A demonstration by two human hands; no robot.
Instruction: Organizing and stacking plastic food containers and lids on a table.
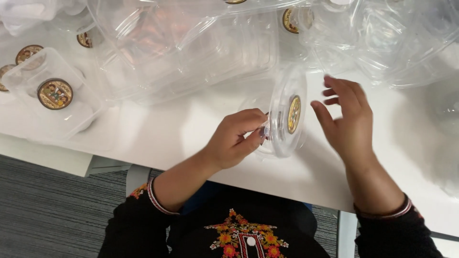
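We see the left hand (236, 138) pinching the clear round plastic container with 1 gold round sticker (286, 114) on its edge above the white table (191, 129), so the released right hand (346, 117) hovers just beside it.

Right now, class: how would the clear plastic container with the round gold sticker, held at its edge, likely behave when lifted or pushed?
The clear plastic container looks thin-walled, so probably light and a bit flexible. The left hand pinches only its edge, which suggests little weight. Standing on edge on the white table, with the right hand open beside it, it may tip or slide easily.
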